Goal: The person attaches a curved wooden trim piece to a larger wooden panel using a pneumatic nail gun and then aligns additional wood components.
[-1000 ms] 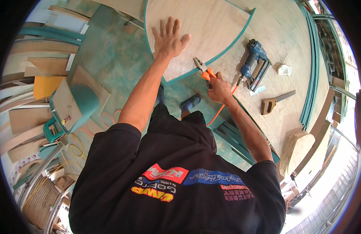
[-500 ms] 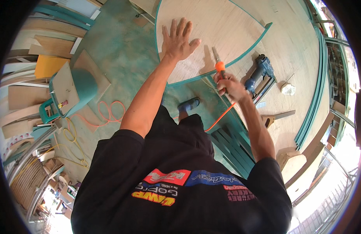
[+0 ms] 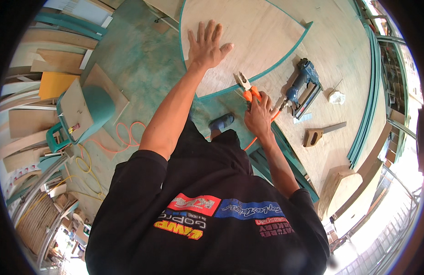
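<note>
Pliers (image 3: 248, 89) orange-gripped, grey at the head; curved panel (image 3: 248, 43) pale tan, faintly wood-grained, rimmed teal. Nail gun (image 3: 308, 72) dark blue, hose (image 3: 276, 115) bright orange, saw (image 3: 313, 136) brown-handled. Teal strips (image 3: 371, 91) along the right edge of the pale tan bench (image 3: 338, 146); floor (image 3: 138, 59) mottled green with brownish patches.

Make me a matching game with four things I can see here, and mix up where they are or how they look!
Things
1. Orange-handled metal pliers
2. Blue metal nail gun
3. Brown-handled metal handsaw
4. Bare left hand

Places and states
A. Spread wide over the pale, green-edged wooden panel
B. Lying on the pale wooden worktop, below the nail gun in the picture
C. Gripped in the bare right hand
D. Joined to a thin orange hose

Right pairs: 1-C, 2-D, 3-B, 4-A
</note>
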Motion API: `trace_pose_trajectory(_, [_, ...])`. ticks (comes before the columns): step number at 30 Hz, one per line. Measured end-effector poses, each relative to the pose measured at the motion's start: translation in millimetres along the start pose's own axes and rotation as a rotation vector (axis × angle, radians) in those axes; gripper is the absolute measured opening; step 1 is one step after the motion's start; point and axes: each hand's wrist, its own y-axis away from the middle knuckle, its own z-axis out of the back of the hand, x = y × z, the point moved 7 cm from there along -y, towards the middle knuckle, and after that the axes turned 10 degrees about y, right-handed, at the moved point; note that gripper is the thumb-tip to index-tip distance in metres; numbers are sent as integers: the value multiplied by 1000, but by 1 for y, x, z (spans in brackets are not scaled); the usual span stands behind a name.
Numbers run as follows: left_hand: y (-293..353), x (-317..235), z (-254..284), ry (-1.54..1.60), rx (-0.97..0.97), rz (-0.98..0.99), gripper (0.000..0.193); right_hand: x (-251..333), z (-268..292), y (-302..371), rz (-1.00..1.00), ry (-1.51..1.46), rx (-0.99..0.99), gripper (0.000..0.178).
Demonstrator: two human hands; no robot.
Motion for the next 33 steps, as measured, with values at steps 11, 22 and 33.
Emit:
trace_pose_trajectory(11, [1, 2, -5, 7, -37, 11, 83, 9, -13, -1, -5, 45, -21, 44])
trace_pose_trajectory(22, [4, 1, -3, -60, 24, 43, 85, 7, 5, -5, -116, -217, 3, 77])
trace_pose_trajectory(33, [2, 0, -2, -23, 35, 43, 84, -11, -9, -26, -18, -255, 366, 67])
